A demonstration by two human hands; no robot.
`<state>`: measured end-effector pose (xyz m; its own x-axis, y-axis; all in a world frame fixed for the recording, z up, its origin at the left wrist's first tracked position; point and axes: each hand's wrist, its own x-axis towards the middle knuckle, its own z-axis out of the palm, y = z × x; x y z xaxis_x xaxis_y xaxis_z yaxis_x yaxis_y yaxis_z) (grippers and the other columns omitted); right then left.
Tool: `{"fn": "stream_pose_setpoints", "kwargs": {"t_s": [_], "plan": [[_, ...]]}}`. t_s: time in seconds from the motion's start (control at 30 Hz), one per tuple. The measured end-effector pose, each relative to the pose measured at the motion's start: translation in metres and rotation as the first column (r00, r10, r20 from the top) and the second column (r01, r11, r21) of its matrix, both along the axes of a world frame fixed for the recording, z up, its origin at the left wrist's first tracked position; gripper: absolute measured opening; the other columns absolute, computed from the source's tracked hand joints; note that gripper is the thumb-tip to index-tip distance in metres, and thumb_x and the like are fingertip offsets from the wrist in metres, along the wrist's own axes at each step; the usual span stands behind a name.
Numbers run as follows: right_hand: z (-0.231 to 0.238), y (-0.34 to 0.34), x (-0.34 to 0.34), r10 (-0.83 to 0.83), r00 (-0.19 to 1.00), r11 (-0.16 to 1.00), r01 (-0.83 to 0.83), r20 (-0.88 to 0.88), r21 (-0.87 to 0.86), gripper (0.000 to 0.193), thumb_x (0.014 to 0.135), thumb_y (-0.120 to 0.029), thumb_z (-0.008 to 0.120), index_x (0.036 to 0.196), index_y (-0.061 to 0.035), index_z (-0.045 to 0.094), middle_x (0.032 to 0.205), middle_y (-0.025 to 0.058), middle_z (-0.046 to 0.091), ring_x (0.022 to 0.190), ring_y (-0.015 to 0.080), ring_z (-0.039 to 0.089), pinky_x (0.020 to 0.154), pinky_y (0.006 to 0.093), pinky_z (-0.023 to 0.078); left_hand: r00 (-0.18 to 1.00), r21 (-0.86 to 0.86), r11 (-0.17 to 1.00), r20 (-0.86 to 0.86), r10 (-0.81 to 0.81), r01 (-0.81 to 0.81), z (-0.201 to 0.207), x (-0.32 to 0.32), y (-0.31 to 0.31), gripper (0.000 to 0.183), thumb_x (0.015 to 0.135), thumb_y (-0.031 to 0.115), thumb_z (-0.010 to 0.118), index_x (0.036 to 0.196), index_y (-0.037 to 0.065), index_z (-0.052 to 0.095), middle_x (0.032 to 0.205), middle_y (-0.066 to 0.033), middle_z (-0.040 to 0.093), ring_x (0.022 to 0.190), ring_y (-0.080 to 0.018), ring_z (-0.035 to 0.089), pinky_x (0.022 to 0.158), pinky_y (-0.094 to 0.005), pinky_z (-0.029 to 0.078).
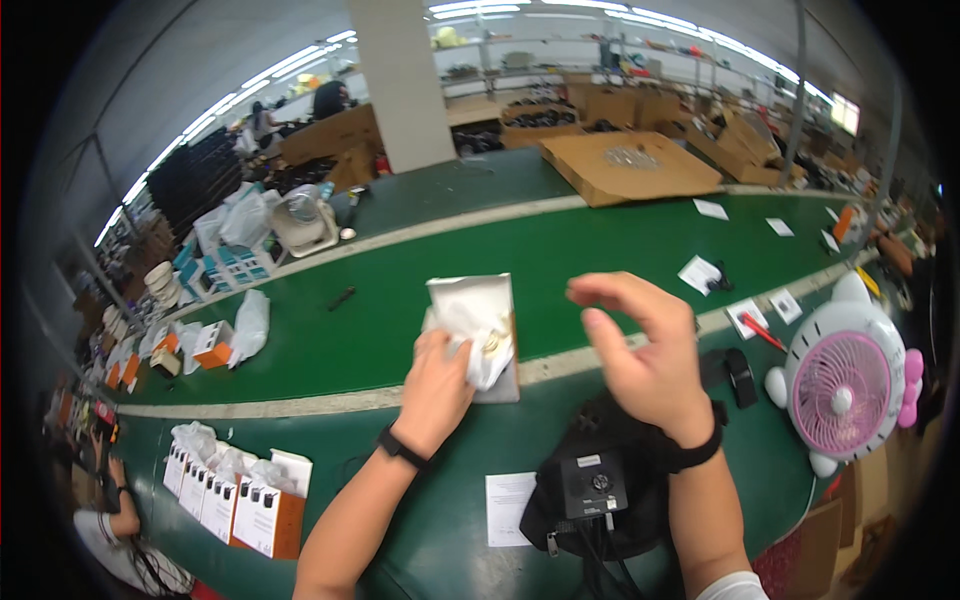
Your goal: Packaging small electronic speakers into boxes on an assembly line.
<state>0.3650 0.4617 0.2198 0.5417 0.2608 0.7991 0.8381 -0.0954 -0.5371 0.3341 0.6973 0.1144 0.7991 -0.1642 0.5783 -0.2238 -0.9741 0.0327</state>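
Observation:
My left hand [437, 380] presses a crumpled white plastic bag [475, 318] down on a small flat carton [500, 385] that lies on the green conveyor belt [600, 250]. Something small and yellowish shows through the bag near my fingers. My right hand [645, 345] hovers just to the right of the bag, fingers apart and curled, holding nothing. Both wrists wear black bands. A black device with a square front panel and cables [590, 485] sits just below my right wrist.
A white and pink cat-shaped desk fan [848, 385] stands at the right. Open orange and white boxes [240, 495] line the lower left beside another person's arm [115, 500]. Paper slips [700, 272], more boxes [210, 345] and a flat cardboard sheet [630, 165] lie around the belt.

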Motion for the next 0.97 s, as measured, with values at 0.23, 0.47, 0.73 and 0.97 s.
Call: {"fn": "stream_pose_setpoints", "kwargs": {"t_s": [0.23,0.47,0.73,0.97], "plan": [[0.012,-0.012,-0.02,0.031,0.999,0.995,-0.032,-0.012,-0.097,0.014,0.077,0.0,0.061,0.091,0.0032,0.063,0.083,0.0147,0.067,0.076,0.0238,0.066,0.07,0.0297,0.05,0.877,0.179,0.88,0.293,0.38,-0.441,0.014,0.097,0.017,0.039,0.072,0.003,0.065,0.109,0.0,0.055,0.113,-0.0243,0.05,0.109,-0.0414,0.049,0.093,-0.041,0.045],[0.027,-0.043,-0.047,0.088,0.995,0.987,-0.092,-0.042,-0.129,0.019,0.07,-0.003,0.061,0.089,0.0027,0.063,0.082,0.015,0.067,0.075,0.0254,0.066,0.07,0.0307,0.05,0.834,-0.358,0.781,-0.013,-0.552,0.511,0.095,-0.052,-0.049,0.041,0.075,0.017,0.072,0.11,0.001,0.058,0.107,-0.0173,0.06,0.101,-0.033,0.057,0.088,-0.0389,0.047],[-0.081,0.002,-0.036,0.413,0.911,0.47,-0.19,0.024,-0.862,0.034,0.074,-0.017,0.068,0.104,-0.0052,0.062,0.117,0.0163,0.055,0.104,0.0295,0.054,0.074,0.0376,0.05,0.744,-0.369,0.692,-0.004,-0.669,0.62,0.075,-0.098,-0.064,0.059,0.071,0.024,0.075,0.12,0.0,0.052,0.118,-0.0202,0.051,0.11,-0.0354,0.05,0.092,-0.0414,0.041],[-0.127,-0.005,-0.046,0.265,0.956,0.369,0.024,0.13,-0.929,0.046,0.071,-0.026,0.071,0.112,-0.0094,0.061,0.118,0.0154,0.055,0.112,0.0328,0.051,0.09,0.0448,0.044,0.732,-0.265,0.791,-0.302,-0.611,0.552,-0.005,-0.058,-0.084,0.099,0.053,0.044,0.083,0.133,0.003,0.042,0.126,-0.0269,0.045,0.119,-0.0428,0.042,0.095,-0.0478,0.038]]}}
